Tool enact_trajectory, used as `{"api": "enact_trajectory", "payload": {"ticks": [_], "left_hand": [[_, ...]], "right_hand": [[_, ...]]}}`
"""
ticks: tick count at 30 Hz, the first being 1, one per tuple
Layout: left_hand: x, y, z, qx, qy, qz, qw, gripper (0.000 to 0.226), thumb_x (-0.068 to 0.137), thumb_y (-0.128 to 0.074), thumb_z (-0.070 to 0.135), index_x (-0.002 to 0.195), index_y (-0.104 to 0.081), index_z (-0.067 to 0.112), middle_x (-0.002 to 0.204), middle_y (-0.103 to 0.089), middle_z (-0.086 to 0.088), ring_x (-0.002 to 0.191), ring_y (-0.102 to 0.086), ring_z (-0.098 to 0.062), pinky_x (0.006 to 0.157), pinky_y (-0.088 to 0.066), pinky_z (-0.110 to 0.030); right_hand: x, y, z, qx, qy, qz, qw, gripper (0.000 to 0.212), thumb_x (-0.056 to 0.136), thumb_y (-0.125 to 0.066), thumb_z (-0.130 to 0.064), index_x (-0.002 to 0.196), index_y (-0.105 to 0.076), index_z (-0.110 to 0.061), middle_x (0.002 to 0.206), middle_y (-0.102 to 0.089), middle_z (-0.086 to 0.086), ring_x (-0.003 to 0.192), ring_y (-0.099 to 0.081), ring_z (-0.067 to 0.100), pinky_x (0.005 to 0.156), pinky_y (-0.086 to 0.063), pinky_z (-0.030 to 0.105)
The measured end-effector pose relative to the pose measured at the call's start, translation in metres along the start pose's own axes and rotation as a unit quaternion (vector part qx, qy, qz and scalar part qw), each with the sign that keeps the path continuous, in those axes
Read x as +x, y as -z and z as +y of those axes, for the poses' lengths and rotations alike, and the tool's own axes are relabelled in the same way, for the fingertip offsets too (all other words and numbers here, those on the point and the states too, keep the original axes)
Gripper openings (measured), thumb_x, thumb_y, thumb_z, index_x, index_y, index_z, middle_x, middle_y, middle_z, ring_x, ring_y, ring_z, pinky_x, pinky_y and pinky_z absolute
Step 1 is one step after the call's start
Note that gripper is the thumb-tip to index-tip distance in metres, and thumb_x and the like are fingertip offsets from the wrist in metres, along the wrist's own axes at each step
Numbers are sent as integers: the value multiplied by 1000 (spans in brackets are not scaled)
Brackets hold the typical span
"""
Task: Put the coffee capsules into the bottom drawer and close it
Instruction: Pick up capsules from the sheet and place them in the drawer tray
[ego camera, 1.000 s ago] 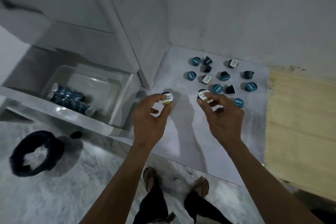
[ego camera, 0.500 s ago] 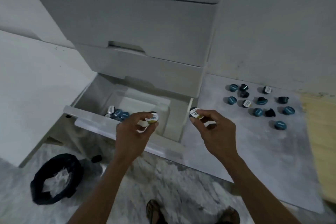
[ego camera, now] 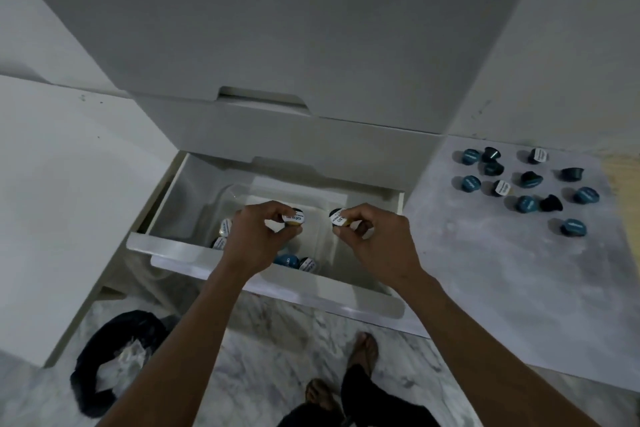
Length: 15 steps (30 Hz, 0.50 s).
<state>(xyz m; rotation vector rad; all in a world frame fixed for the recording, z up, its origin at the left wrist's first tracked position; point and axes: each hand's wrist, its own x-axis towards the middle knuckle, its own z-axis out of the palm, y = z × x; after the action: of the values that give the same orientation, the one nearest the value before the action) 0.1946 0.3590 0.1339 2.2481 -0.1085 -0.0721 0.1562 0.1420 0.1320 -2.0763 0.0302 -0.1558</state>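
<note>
The bottom drawer (ego camera: 194,248) of a white cabinet stands pulled open below me. Inside it sits a clear tray (ego camera: 322,208) with several capsules (ego camera: 287,260) along its near side. My left hand (ego camera: 256,236) pinches a white-topped coffee capsule (ego camera: 294,218) over the tray. My right hand (ego camera: 374,239) grips another white-topped capsule (ego camera: 338,217) beside it, also above the drawer. Several more capsules (ego camera: 524,180), blue-topped and white-topped, some tipped over, lie scattered on a grey mat (ego camera: 485,270) to the right of the cabinet.
Two shut drawers (ego camera: 311,55) rise above the open one. A black bin bag (ego camera: 114,360) sits on the marble floor at the lower left. My feet (ego camera: 360,354) stand just in front of the drawer. A wooden board (ego camera: 623,204) borders the mat on the right.
Both hands have carried their capsules leftward from the mat to above the open drawer, and my view has swung from the mat to the cabinet front.
</note>
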Motion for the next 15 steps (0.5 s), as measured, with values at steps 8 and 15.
{"api": "enact_trajectory", "payload": {"ticks": [8,15], "left_hand": [[39,-12,-27,61,3,-107,992,21,70,-86,17,87,-74,16,82,-70,10,82,-67,-7,68,-46,-5],[71,-21,-47,108,-2,-203,973,19,69,-85,14,81,-72,16,84,-72,0,80,-66,-15,68,-54,-25]], "right_hand": [[23,-45,22,-67,-39,-103,992,12,82,-75,-29,92,-72,-25,81,-68,-20,58,-57,3,59,-47,18],[37,-71,36,-198,-51,-209,956,15,88,-64,-30,100,-67,-22,98,-71,-1,86,-66,19,75,-57,41]]}}
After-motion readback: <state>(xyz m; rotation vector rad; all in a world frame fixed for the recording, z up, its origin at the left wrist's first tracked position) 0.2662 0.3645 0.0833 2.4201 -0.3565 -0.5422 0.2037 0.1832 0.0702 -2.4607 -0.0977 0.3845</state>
